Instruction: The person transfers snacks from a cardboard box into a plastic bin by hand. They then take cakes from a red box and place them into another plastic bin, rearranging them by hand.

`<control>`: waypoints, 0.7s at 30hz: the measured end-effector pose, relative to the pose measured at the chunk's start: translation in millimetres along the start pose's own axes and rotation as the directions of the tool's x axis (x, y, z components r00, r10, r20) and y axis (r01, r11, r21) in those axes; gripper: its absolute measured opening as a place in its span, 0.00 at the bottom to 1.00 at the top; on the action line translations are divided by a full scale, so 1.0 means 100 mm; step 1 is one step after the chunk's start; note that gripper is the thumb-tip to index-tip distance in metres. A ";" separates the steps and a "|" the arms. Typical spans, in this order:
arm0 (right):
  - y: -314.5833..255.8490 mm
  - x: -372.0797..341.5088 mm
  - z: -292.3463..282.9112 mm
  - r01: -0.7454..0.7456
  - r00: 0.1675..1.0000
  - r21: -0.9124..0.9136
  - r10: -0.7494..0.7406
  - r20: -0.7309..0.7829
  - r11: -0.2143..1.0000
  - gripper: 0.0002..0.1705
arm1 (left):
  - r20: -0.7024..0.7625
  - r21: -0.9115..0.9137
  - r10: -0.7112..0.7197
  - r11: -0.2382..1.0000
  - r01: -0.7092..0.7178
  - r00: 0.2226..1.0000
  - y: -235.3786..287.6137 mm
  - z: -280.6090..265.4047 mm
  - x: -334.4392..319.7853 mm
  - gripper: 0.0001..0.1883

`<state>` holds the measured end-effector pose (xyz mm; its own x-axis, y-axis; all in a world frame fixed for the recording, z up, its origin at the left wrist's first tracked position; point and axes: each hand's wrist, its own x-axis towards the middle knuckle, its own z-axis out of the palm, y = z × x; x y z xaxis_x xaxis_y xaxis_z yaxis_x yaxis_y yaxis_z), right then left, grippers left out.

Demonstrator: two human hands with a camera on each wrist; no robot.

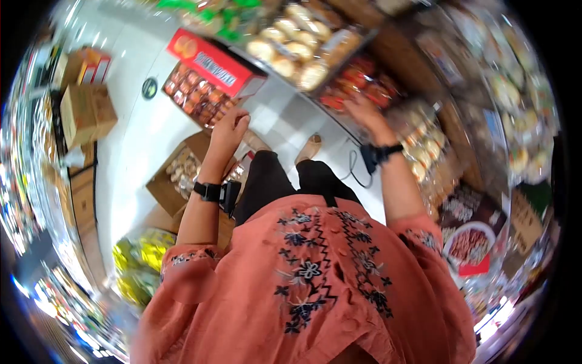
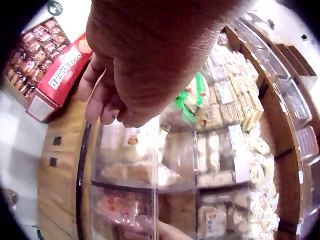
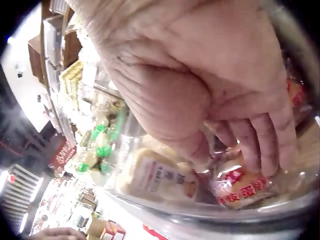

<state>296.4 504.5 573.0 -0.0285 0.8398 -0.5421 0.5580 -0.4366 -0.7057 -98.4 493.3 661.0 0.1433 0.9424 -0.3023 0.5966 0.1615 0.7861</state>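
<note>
In the head view my right hand (image 1: 362, 112) reaches down into a clear-walled bin of red-printed packets. In the right wrist view its fingers (image 3: 250, 145) extend down to a plastic-wrapped packet with red lettering (image 3: 242, 185), fingertips right at the wrapper. The thumb is beside a neighbouring pale packet with a white label (image 3: 157, 175). My left hand (image 1: 229, 130) hangs in front of my body with loosely bent fingers, holding nothing. It overlaps the edge of a carton of small wrapped snacks (image 1: 193, 91) with a red printed lid panel (image 1: 209, 60).
Bins of wrapped pale buns (image 1: 288, 45) adjoin the right hand's bin. Clear dividers (image 2: 195, 155) stand between compartments. An open carton (image 1: 167, 182) and yellow bags (image 1: 136, 264) lie at the left. Brown boxes (image 1: 88, 115) stand across the white floor (image 1: 133, 133).
</note>
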 end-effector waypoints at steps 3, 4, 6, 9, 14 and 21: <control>-0.54 -0.41 -0.10 0.138 0.989 0.165 -0.127 -0.076 0.977 0.18 | -0.056 0.008 -0.129 0.992 0.129 0.990 -0.69 -0.25 -0.04 0.14; -1.15 -0.70 -0.18 0.008 1.000 0.219 -0.012 0.018 0.976 0.18 | -0.054 0.041 -0.173 0.984 0.175 0.984 -0.93 -0.34 -0.03 0.14; -1.63 -0.87 -0.03 -0.065 0.981 0.410 -0.016 0.191 0.910 0.19 | -0.004 0.099 -0.310 0.946 0.309 0.951 -1.43 -0.49 0.03 0.17; -2.07 -0.72 0.51 -0.189 0.914 0.458 -0.015 0.406 0.869 0.17 | 0.016 0.149 -0.382 0.915 0.376 0.924 -2.33 -0.51 0.22 0.19; -1.71 0.07 2.11 -0.191 0.845 0.141 0.089 0.528 0.971 0.16 | -0.102 0.134 -0.468 0.868 0.478 0.878 -3.39 -0.50 0.76 0.18; -1.54 0.93 3.54 -0.476 0.767 0.227 0.275 0.580 0.850 0.16 | -0.371 0.261 -0.276 0.885 0.385 0.886 -5.05 -0.22 1.80 0.26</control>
<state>-85.3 535.5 469.8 -0.3494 0.3372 -0.8742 0.2992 -0.8440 -0.4452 -391.3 588.3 221.7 -0.3312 0.8995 -0.2850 0.7891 0.4296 0.4390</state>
